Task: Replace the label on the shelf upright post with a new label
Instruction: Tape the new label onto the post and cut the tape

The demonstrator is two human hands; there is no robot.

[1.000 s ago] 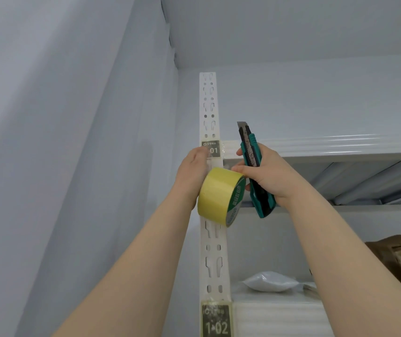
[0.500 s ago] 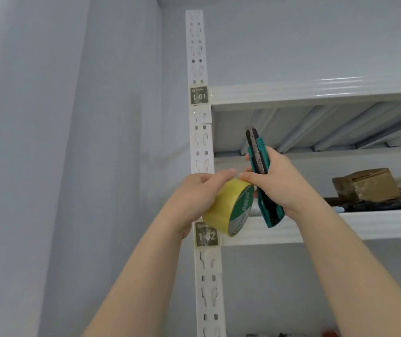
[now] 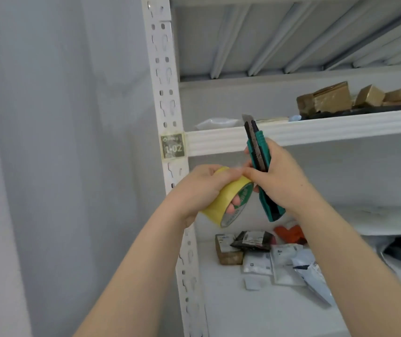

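While my left hand clamps the tape roll, my right hand grips the knife, pinching tape free below the label at ten o'clock.

There is one view only, from a wide-angle camera on the person's head. It faces forward, tilted slightly up at a white shelf unit: the ribbed underside of an upper shelf fills the top right, while the lower shelf is seen from above. The camera stands close; both forearms reach in from the bottom edge and the left hand and right hand meet near the centre. The post runs top to bottom just left of centre, leaning because of lens distortion, its label readable. A plain grey wall takes up the left.
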